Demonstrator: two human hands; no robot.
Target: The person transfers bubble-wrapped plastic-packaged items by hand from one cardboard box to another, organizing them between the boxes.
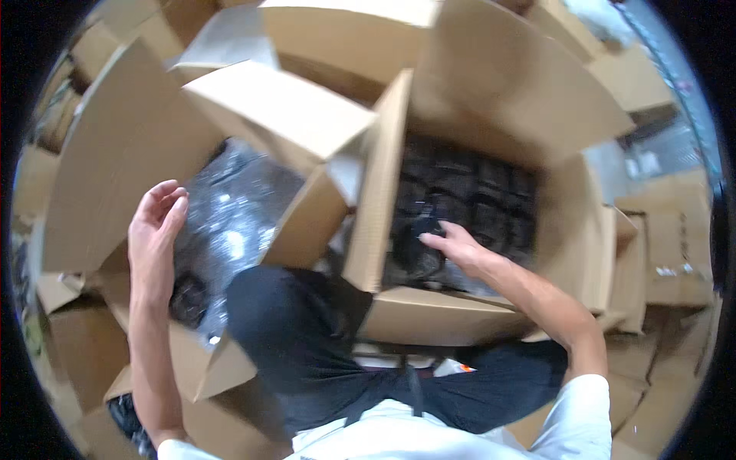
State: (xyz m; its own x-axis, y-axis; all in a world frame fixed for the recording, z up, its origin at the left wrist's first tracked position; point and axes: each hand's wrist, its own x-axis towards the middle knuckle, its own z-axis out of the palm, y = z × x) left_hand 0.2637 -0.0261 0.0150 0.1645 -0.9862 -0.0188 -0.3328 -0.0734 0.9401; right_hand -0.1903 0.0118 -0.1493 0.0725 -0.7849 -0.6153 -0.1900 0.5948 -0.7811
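My right hand (454,244) reaches into the right-hand open cardboard box (378,184). Its thumb and fingers close on a small black item (426,228), too blurred to name. Rows of dark packed pieces (491,188) cover the inside of that box. On the left, my left hand (157,218) hovers at the side of another open box (126,161); its fingers are loosely bent and apart, with nothing in them. Shiny clear plastic wrap (238,207) spreads over dark contents in this left box. A round black item (189,299) shows near its front, below my left hand.
Raised flaps (284,107) stand up between the two boxes. My knee in dark trousers (284,314) presses close to the left box. More cartons (667,230) crowd the right side, and others (84,345) lie at the left. Clear plastic bags (659,149) sit at the far right.
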